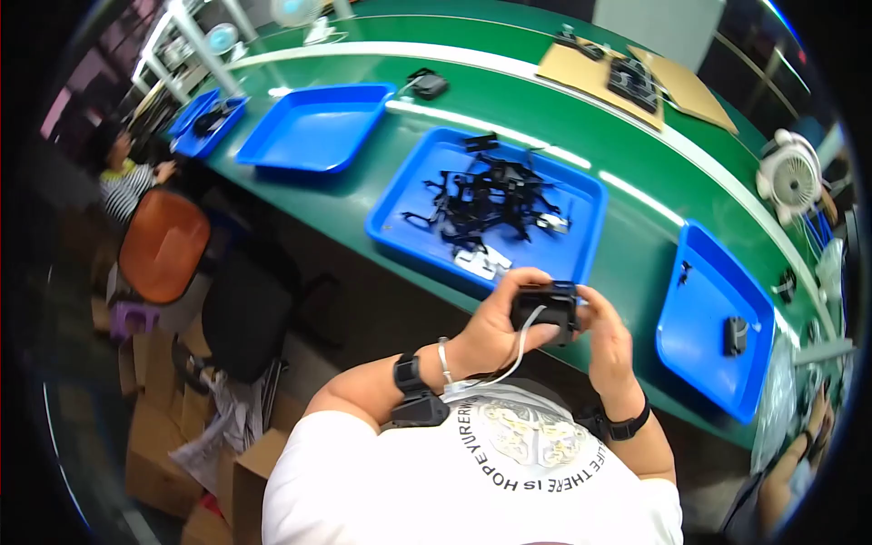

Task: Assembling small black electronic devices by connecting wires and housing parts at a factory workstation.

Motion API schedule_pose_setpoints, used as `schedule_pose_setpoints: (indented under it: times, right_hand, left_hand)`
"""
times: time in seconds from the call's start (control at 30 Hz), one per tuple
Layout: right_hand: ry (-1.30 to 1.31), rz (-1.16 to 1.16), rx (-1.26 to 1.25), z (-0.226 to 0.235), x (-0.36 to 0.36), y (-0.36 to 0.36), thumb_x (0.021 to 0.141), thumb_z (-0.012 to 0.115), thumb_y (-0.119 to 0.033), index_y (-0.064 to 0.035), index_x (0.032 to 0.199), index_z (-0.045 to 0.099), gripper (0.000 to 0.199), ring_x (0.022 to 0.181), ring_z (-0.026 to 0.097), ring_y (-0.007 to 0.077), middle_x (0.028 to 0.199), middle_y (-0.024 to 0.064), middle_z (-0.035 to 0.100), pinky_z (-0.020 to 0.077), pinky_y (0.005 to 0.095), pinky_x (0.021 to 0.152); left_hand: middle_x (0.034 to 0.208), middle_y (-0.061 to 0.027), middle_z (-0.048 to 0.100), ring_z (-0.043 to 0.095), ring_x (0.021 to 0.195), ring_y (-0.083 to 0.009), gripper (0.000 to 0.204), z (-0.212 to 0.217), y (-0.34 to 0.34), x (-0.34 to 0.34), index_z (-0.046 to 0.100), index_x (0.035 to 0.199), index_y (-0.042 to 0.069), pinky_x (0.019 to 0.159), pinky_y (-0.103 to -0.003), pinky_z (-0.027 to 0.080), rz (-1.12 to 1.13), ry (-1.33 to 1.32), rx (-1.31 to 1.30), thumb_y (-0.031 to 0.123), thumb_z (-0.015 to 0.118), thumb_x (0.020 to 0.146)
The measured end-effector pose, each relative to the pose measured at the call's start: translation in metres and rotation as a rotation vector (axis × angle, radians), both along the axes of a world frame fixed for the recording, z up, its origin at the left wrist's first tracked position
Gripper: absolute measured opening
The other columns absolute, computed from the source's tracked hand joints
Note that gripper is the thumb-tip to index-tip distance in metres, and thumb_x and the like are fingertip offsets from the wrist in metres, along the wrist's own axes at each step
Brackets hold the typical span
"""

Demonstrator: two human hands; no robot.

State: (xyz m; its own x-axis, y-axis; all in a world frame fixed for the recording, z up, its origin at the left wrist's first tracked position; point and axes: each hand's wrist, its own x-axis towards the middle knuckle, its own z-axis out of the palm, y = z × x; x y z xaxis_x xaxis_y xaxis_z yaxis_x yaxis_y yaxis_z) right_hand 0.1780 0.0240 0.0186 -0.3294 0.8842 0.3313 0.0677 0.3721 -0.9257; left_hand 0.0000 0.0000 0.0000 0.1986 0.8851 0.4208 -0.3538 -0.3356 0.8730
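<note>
Close to my chest, at the table's front edge, I hold a small black boxy device (554, 313) with a white cable trailing down from it. My left hand (490, 334) grips its left side, thumb on the near face and fingers along the top. Against its right side are the bent fingers of my right hand (610, 343), whose tips are partly hidden by the device. Just beyond lies a blue tray (386, 238) with a tangle of black plastic parts (500, 195) and several flat white pieces (481, 262).
To the right, another blue tray (704, 363) contains a black block (735, 336) and a small black part. An empty-looking blue tray (313, 127) sits left, beside a dark device (427, 84). A fan (790, 182) stands far right. Co-workers sit at both sides; an orange chair (163, 245) is left.
</note>
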Motion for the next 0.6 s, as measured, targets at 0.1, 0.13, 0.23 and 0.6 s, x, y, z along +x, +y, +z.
schedule_pose_setpoints:
  times: [0.1, 0.13, 0.23, 0.6]
  right_hand:
    - [-0.213, -0.149, 0.050, 0.007, 0.000, -0.001, 0.094, 0.046, -0.026, -0.0018, 0.103, 0.053, 0.027, 0.060, 0.052, 0.0119, 0.070, 0.0052, 0.057, 0.0433, 0.0260, 0.057]
    - [-0.212, -0.180, 0.045, 0.008, 0.002, 0.002, 0.094, 0.046, -0.026, -0.0018, 0.103, 0.053, 0.027, 0.060, 0.052, 0.0119, 0.070, 0.0052, 0.057, 0.0433, 0.0260, 0.057]
    - [-0.118, -0.134, -0.007, 0.004, 0.005, 0.013, 0.094, 0.045, -0.021, -0.0017, 0.095, 0.054, 0.021, 0.058, 0.049, 0.0128, 0.066, 0.0060, 0.054, 0.0420, 0.0267, 0.056]
    - [-0.068, -0.044, -0.075, -0.004, 0.008, 0.030, 0.096, 0.034, -0.039, -0.0012, 0.096, 0.055, 0.043, 0.067, 0.045, 0.0072, 0.076, -0.0007, 0.053, 0.0375, 0.0209, 0.059]
  left_hand:
    - [0.108, -0.0055, 0.048, 0.046, 0.103, -0.0136, 0.053, -0.002, 0.007, 0.010, 0.038, 0.118, 0.007, 0.087, -0.028, 0.041, 0.165, 0.212, 0.188, 0.005, 0.070, 0.075]
    - [0.108, -0.0055, 0.048, 0.046, 0.103, -0.0136, 0.053, 0.000, 0.009, 0.013, 0.038, 0.118, 0.007, 0.087, -0.028, 0.041, 0.133, 0.211, 0.190, 0.005, 0.070, 0.075]
    - [0.104, -0.0053, 0.048, 0.047, 0.099, -0.0135, 0.055, 0.006, 0.011, 0.018, 0.037, 0.117, 0.006, 0.085, -0.027, 0.042, 0.026, -0.014, -0.064, 0.004, 0.071, 0.074]
    - [0.113, -0.0099, 0.048, 0.052, 0.099, -0.0152, 0.057, -0.006, 0.022, 0.023, 0.037, 0.119, 0.005, 0.085, -0.028, 0.044, 0.240, 0.036, 0.138, -0.001, 0.070, 0.072]
